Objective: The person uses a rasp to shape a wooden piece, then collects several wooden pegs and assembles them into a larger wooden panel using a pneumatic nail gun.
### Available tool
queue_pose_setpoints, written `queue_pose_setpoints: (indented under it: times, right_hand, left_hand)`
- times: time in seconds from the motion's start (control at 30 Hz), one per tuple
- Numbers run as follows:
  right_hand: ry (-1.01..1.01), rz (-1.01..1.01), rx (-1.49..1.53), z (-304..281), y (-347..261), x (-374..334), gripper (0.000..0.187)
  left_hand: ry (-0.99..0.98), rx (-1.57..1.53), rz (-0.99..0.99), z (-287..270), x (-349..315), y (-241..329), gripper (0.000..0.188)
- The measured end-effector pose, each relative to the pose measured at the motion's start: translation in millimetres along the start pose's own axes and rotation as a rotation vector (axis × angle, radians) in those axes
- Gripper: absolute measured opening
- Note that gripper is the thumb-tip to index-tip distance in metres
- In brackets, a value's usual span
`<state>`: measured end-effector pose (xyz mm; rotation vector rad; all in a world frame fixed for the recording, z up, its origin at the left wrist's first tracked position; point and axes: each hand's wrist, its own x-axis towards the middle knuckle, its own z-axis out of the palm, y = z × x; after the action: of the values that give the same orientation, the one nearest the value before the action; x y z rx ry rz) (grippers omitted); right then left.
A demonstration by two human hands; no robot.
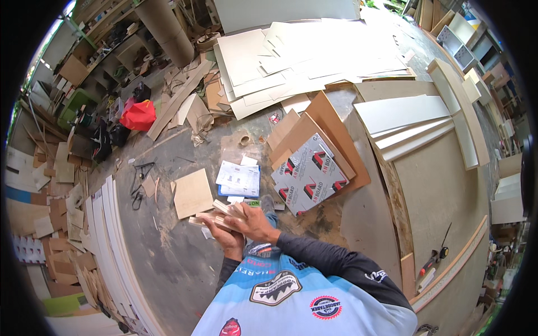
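Small light plywood strips (208, 218) are gathered between my two hands, in front of my body. My left hand (225, 239) is closed round their lower part, fingers partly hidden. From the right, my right hand (253, 225) grips the upper strips, which stick out past its fingers. How many pieces there are I cannot tell. Just beyond the hands, a square plywood board (192, 194) lies on the grey floor. Next to it are printed paper sheets (238, 178) on something blue.
Brown boards and a silver printed sheet (307, 175) lie to the right. White panels (291, 56) are piled at the far side. A bench (443, 190) with white strips and a screwdriver-like tool (428, 263) stands right. Long white strips (115, 241) lie left, near a red bag (138, 115).
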<state>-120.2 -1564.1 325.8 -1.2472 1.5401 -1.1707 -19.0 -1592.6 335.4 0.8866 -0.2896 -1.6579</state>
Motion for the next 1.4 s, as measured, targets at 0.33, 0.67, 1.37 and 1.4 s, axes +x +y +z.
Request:
queue_pose_setpoints:
  times: [0.33,0.67,1.37,1.4]
  right_hand:
    - [0.014,-0.064,-0.225,-55,-11,178,0.045]
    - [-0.077,-0.223,-0.16,-116,24,353,0.064]
    - [0.525,-0.251,0.241,-486,81,610,0.056]
    - [0.597,-0.259,0.279,-495,88,604,0.052]
  left_hand:
    - [-0.303,0.334,0.059,115,179,-4,0.045]
    - [0.013,0.279,-0.107,189,371,-30,0.025]
    - [-0.563,0.435,-1.012,618,647,-292,0.019]
    - [-0.641,0.482,-1.09,631,639,-308,0.018]
